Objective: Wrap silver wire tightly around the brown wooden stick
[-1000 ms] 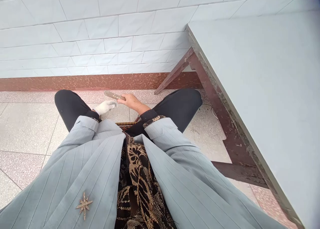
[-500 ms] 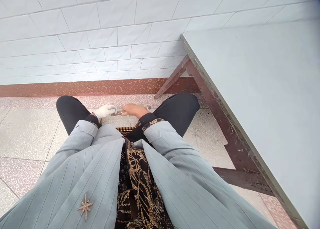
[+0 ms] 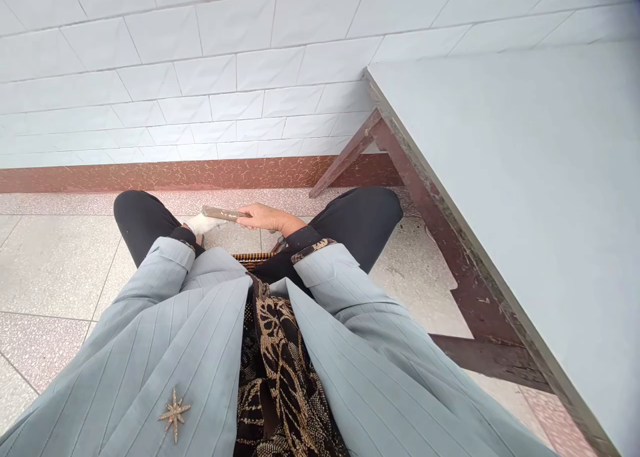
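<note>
Well to the left of the pale tabletop (image 3: pixel 510 170), the bare right hand (image 3: pixel 263 217) has its fingers wrapped round one end of a slim grey-brown tool (image 3: pixel 220 213), whose free end points away from that tabletop — across the white-gloved left hand (image 3: pixel 202 226). The left grip is partly hidden, so I cannot tell how open it is or whether it touches the tool. The step in hand looks like steadying the tool one-handed; moving it calls for a firm right grip — and gloved fingers clear of its end.
</note>
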A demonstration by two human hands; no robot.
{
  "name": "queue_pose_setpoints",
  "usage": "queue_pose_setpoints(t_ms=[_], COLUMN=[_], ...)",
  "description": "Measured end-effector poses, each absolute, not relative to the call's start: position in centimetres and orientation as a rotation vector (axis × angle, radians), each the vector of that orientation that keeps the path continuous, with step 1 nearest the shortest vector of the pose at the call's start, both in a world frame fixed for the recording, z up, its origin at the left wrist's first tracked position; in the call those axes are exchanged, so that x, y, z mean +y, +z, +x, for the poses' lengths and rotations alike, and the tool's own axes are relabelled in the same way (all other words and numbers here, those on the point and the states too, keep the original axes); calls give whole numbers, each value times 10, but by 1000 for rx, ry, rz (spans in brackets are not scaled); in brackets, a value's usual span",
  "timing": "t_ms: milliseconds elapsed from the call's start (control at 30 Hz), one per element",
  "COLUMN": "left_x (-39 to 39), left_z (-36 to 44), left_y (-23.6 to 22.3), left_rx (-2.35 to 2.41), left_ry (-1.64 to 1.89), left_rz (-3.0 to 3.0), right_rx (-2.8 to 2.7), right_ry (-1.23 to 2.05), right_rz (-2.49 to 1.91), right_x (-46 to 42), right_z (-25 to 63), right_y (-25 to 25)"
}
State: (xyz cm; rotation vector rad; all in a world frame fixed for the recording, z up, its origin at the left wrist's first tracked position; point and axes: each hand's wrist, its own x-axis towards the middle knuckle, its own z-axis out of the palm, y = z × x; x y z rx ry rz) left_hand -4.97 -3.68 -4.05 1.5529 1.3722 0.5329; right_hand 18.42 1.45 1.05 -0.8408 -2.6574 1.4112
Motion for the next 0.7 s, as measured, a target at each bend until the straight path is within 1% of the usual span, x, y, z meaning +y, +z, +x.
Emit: queue_pose_setpoints(t_ms=[67, 167, 267, 433, 533, 633, 700], left_x=[-39, -42, -42, -38, -30, -20, -14], left_z=[-46, -42, -38, -33, -32, -33, -37], left_y=[-44, -44, -39, -24, -11, 1, 5], left_rx=[1387, 1383, 1404, 1441, 1494, 1497, 1430], left_ry=[496, 453, 413, 325, 188, 56, 105], left_rz=[1571, 1621, 1706, 1891, 2110, 2234, 2200], right_rx=[-2637, -2722, -2791, -2868, -2951, -3069, -3131], right_ry=[1251, 860, 682, 642, 676, 819, 954], right_rz=[-926, -1166, -1324, -1386, -1345, -1230, -1131], right_x=[17, 23, 27, 31, 33, 33, 32], right_z=[184, 181, 177, 178, 181, 186, 190], right_y=[10, 4, -6, -15, -12, -7, -2])
